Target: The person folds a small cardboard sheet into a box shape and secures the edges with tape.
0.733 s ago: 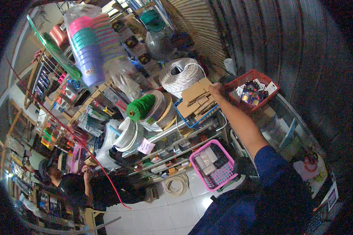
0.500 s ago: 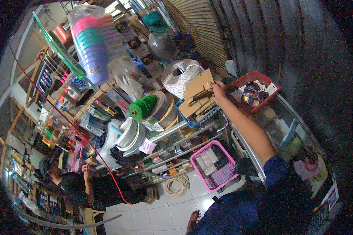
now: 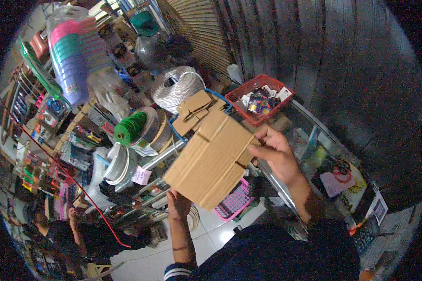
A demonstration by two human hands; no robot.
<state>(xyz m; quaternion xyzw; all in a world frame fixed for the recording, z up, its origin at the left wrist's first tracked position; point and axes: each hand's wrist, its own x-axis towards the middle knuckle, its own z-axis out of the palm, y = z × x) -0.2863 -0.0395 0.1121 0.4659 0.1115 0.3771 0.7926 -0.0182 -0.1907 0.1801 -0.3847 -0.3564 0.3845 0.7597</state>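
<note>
Though it is notched, the brown cardboard [image 3: 213, 161] looks flat.

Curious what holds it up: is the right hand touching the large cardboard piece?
Touching: the head view shows the right hand gripping the cardboard piece's right edge.

The ribbed wall [image 3: 333, 56] is dark, the floor [image 3: 143, 264] white-tiled.

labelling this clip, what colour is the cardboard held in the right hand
The cardboard is light brown, seen best in the head view.
</note>
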